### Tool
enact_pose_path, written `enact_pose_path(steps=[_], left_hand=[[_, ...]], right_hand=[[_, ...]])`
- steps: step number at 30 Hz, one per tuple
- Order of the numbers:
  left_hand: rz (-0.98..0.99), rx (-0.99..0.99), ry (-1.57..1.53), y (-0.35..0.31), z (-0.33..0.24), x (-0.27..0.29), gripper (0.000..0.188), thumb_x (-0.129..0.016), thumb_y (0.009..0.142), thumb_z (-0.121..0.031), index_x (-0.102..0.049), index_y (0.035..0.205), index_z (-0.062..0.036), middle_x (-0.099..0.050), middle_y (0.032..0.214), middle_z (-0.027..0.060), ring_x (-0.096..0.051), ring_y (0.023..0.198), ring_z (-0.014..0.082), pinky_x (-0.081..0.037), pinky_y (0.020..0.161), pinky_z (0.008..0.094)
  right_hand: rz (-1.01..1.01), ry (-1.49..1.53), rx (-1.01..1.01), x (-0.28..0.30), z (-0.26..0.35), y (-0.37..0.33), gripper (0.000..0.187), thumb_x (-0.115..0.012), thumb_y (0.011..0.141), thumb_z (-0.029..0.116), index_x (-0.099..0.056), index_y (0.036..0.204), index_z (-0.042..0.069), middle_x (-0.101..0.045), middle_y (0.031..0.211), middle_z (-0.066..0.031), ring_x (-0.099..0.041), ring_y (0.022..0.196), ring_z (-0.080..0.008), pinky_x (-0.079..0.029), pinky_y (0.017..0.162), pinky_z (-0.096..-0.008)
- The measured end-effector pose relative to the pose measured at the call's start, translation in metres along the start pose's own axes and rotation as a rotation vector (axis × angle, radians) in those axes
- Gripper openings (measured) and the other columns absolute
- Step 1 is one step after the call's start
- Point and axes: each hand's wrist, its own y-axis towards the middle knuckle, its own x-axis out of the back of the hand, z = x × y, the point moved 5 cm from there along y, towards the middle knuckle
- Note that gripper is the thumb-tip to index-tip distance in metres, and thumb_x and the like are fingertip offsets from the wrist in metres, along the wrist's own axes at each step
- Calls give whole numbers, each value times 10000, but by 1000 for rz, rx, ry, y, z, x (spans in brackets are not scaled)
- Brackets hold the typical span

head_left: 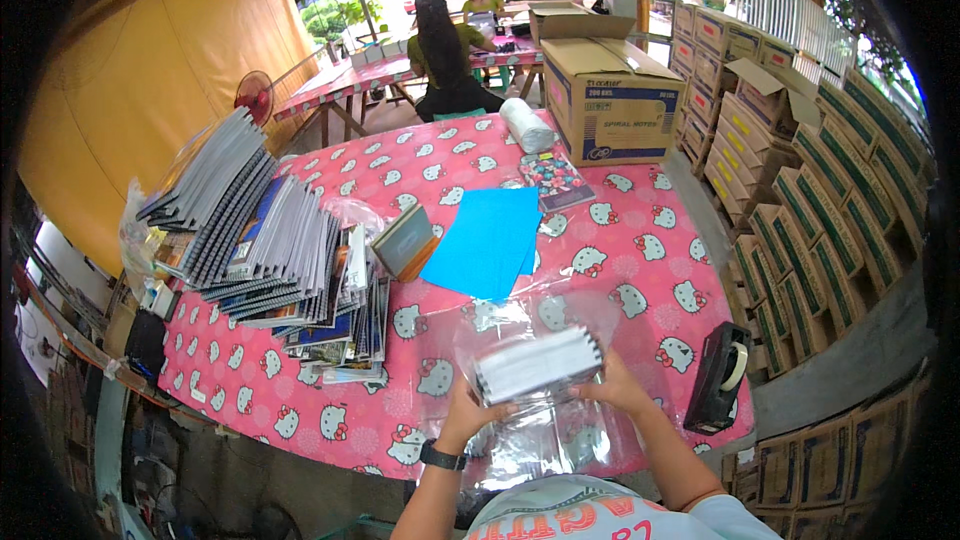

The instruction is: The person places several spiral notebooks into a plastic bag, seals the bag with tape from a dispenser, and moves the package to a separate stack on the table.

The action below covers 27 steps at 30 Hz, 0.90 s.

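A small stack of spiral notebooks (538, 365) is held between my two hands over the near part of the table, its white page edges facing up. My left hand (478, 412), with a dark watch on the wrist, grips the stack's left end. At the right end, next to the spiral binding, my right hand (615, 388) is closed on it. Clear plastic (560, 440) spreads beneath and around the stack; whether the notebooks are inside it I cannot tell. Beyond them lie bright blue sheets (485, 240) and a small upright block of notebooks (402, 240).
Leaning piles of spiral notebooks (285, 250) cover the table's left. A black tape dispenser (717, 380) stands near the right edge. Farther back are a floral notebook (556, 182), a plastic roll (526, 126) and an open carton (612, 100). Stacked cartons (830, 210) line the right; two people sit beyond.
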Motion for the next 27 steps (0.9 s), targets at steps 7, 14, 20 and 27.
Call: enact_pose_path(steps=[7, 14, 20, 27], left_hand=[[-127, -159, 241, -21, -3, 2, 813, -862, 504, -148, -417, 1173, -23, -534, 1091, 83, -535, 1017, 193, -432, 906, 335], [-33, -172, 203, -31, -2, 9, 1119, -846, 524, -173, -159, 1400, -69, -306, 1385, 134, -306, 1279, 253, -281, 1046, 377], [-137, -17, -1, -15, -2, -8, 1096, -843, 521, -127, -179, 1391, -80, -343, 1346, 111, -373, 1209, 223, -320, 1016, 368], [19, -90, -474, -17, 3, 14, 840, -631, 741, -367, -215, 1392, -38, -316, 1398, 113, -343, 1249, 215, -262, 1050, 354]], right_hand=[[-38, 38, 121, -16, 7, -12, 1000, -848, 542, 158, -239, 1328, 47, -413, 1242, -96, -408, 1155, -209, -316, 994, -342], [93, 224, 76, -20, 13, -11, 1049, -851, 540, 128, -217, 1374, 70, -382, 1310, -105, -385, 1209, -211, -294, 1026, -330], [67, 220, -17, -27, -3, 1, 1069, -842, 548, 112, -182, 1387, 49, -387, 1291, -119, -382, 1200, -227, -316, 1013, -350], [28, 213, -129, -29, 4, -4, 912, -835, 565, 111, -291, 1291, 20, -494, 1138, -89, -471, 1079, -191, -400, 908, -328]])
